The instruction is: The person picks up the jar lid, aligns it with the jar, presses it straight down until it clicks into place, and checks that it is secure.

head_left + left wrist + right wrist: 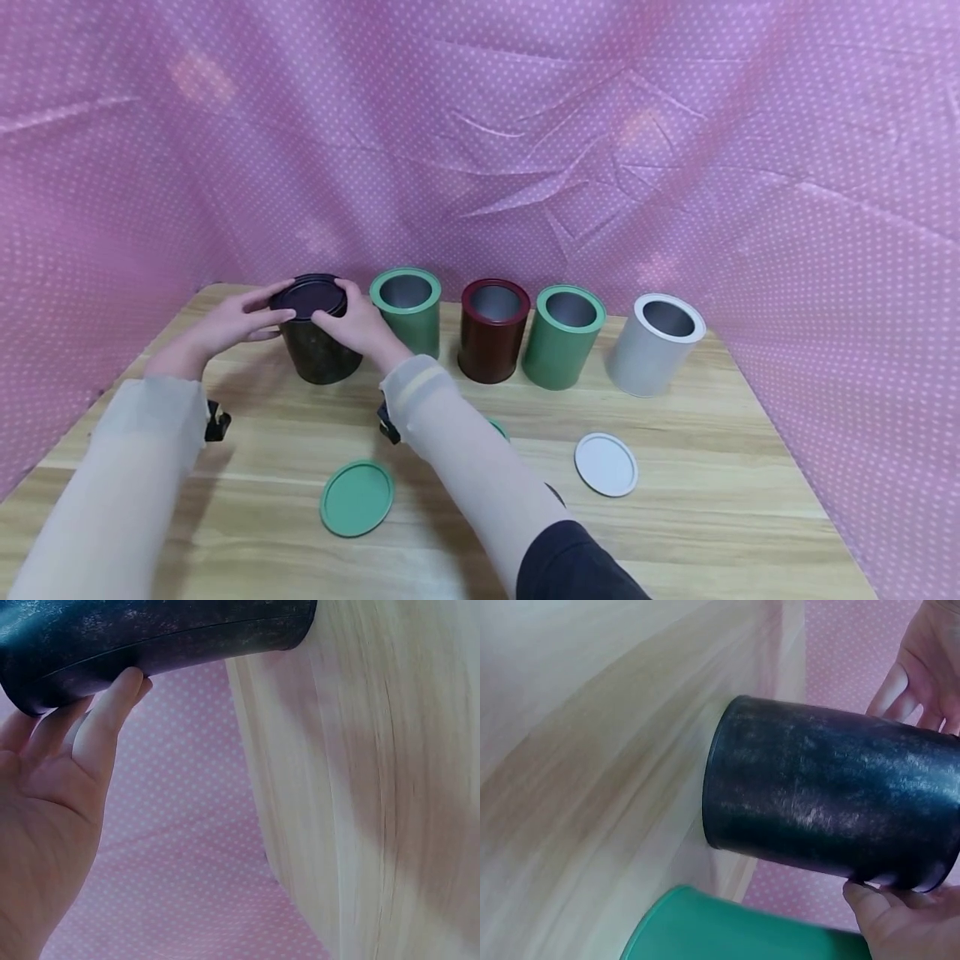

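A black can [321, 354] stands upright at the table's left, its dark lid [309, 297] lying over the mouth. From the left side, my left hand [236, 323] holds the can near its top, thumb and fingers spread about the rim. My right hand [360, 321] grips the opposite side of the rim, thumb in front and a finger toward the back. In the left wrist view, fingertips touch the side of the can [172, 634]. The right wrist view shows the can [825, 787] between both hands, with the right thumb hidden behind the rim.
Right of the black can stand a green can [420, 329], a dark red can [491, 346], another green can [558, 354] and a white can [648, 362], all uncovered. A green lid [357, 498] and a white lid [606, 465] lie in front; my right forearm partly covers another green lid [499, 428].
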`<state>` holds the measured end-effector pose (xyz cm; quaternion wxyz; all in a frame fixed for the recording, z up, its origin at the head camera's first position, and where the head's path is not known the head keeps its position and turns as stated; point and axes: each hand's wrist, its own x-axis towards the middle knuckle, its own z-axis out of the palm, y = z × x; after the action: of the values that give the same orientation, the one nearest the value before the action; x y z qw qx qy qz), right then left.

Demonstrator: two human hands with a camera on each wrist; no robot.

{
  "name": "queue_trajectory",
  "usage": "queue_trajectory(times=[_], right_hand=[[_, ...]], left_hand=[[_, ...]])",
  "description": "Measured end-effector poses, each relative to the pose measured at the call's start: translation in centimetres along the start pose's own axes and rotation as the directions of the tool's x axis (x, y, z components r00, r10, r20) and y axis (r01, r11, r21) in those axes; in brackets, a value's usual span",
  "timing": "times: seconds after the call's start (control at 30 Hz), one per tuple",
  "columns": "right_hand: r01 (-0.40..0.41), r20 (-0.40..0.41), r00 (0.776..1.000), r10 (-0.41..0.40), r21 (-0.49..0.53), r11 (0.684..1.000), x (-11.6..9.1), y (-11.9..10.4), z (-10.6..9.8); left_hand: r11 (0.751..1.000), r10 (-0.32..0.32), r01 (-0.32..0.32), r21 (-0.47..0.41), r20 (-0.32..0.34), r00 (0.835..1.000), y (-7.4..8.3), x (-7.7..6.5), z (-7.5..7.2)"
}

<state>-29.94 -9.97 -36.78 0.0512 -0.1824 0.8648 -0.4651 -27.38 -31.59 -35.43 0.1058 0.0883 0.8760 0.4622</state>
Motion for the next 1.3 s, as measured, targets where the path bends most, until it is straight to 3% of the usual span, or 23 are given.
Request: queue_trajectory(times=[0.17, 0.37, 0.97, 1.23, 1.3], right_hand=[[-0.041, 0.0, 0.999, 0.041, 0.065, 0.997, -0.2, 0.1, 0.3], [-0.047, -0.009, 0.999, 0.048, 0.101, 0.994, -0.4, 0.2, 0.8], [0.01, -0.056, 0.998, -0.003, 0.109, 0.994, -0.5, -0.1, 1.1], [0.009, -0.057, 0.998, -0.004, 0.084, 0.996, -0.6, -0.4, 1.1], [0.01, -0.049, 0.999, -0.008, 0.058, 0.998, -0.7, -0.5, 1.0]], left_hand=[[1.0, 0.01, -0.01, -0.006, 0.0, 1.0, -0.1, 0.0, 0.2], [1.0, -0.022, 0.022, -0.015, -0.012, 1.0, 0.0, 0.0, 0.5], [0.998, 0.043, -0.044, -0.038, -0.031, 0.999, 0.0, -0.4, 0.7], [1.0, 0.018, -0.019, -0.02, -0.037, 0.999, 0.1, -0.6, 0.9], [1.0, 0.016, -0.015, 0.02, -0.054, 0.998, 0.1, -0.7, 0.9]])
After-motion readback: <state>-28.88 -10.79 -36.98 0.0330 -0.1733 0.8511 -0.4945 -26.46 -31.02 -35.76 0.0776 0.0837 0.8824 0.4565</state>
